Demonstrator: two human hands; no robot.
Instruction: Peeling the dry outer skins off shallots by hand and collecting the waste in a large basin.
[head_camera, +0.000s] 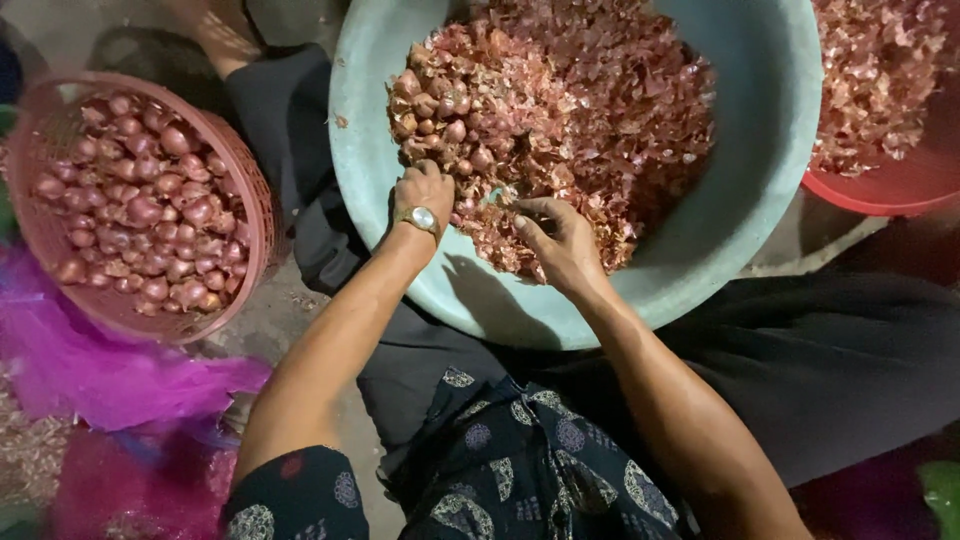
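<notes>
A large pale green basin (760, 190) holds a heap of shallots and dry reddish skins (570, 110). My left hand (424, 190), with a gold wristwatch (420, 217) on its wrist, reaches into the near edge of the heap with fingers curled among the shallots. My right hand (558, 240) rests on the skins just beside it, thumb out and fingers bent down into the pile. What either hand grips is hidden by the skins.
A pink woven basket (255, 215) of peeled shallots (140, 210) stands at the left. A red basin (900, 185) of skins sits at the top right. Purple mesh bags (100, 370) lie at the lower left. Dark cloth covers my lap.
</notes>
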